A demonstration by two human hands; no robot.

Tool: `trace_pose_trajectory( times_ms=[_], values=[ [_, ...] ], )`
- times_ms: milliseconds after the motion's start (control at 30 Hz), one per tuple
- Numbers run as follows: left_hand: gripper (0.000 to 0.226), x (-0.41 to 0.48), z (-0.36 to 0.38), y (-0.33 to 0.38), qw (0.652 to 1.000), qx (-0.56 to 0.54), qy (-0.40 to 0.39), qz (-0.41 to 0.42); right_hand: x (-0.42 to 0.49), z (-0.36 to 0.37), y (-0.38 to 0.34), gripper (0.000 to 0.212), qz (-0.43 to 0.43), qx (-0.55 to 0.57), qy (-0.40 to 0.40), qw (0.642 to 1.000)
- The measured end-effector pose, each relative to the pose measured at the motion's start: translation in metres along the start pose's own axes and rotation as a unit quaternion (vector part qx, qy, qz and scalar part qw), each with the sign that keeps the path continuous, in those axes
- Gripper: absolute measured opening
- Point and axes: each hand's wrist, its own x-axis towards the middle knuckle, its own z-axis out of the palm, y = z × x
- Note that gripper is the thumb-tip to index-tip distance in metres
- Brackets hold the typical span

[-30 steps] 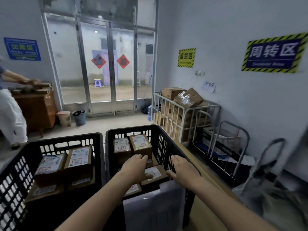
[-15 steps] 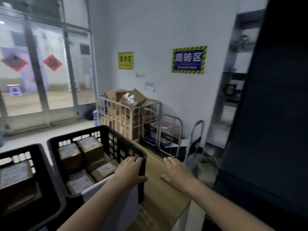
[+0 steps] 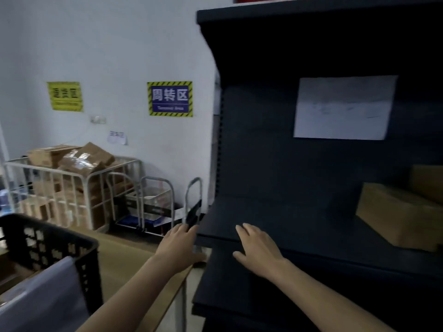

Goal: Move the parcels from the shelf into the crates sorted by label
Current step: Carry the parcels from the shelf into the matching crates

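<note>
From my end I see both arms stretched out toward the dark shelf (image 3: 275,212) that fills the right half of the view. The left hand (image 3: 178,245) is palm down with fingers straight and close together, holding nothing. It is at the left front corner of a shelf board, above the far edge of the wooden table (image 3: 119,259), and I cannot tell whether its fingertips touch the shelf. The right hand (image 3: 257,250) is also palm down and holds nothing, fingers straight and slightly spread over the front lip of the same board; contact is unclear there too. The parcels are well to its right: a cardboard parcel (image 3: 395,216) lies on that board near the right edge of the view, and a second parcel (image 3: 429,183) sits behind it, partly cut off. A white sheet of paper (image 3: 342,107) is fixed to the shelf's back panel above them. At near left a corner of a black crate (image 3: 48,238) stands on the table, with a pale plastic sheet (image 3: 43,295) at its near side. Far left against the wall, a wire cage (image 3: 72,183) holds cardboard boxes, and hand trolleys (image 3: 155,202) stand between it and the shelf, below a blue sign (image 3: 169,98) and a yellow sign (image 3: 64,96)
</note>
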Motion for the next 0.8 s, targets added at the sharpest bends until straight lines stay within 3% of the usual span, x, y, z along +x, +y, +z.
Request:
trace_pose_trajectory(
  times_ms=[367,800],
  values=[
    [0.078,0.015,0.022,0.176,0.996,0.003,-0.012,0.083,-0.119,-0.036,0.164,0.066,0.122,-0.014,0.023,0.992],
    [0.076,0.015,0.059,0.341,0.989,-0.011,-0.035,0.143,-0.229,-0.051,0.31,0.067,0.219,-0.009,0.021,0.976]
  ],
)
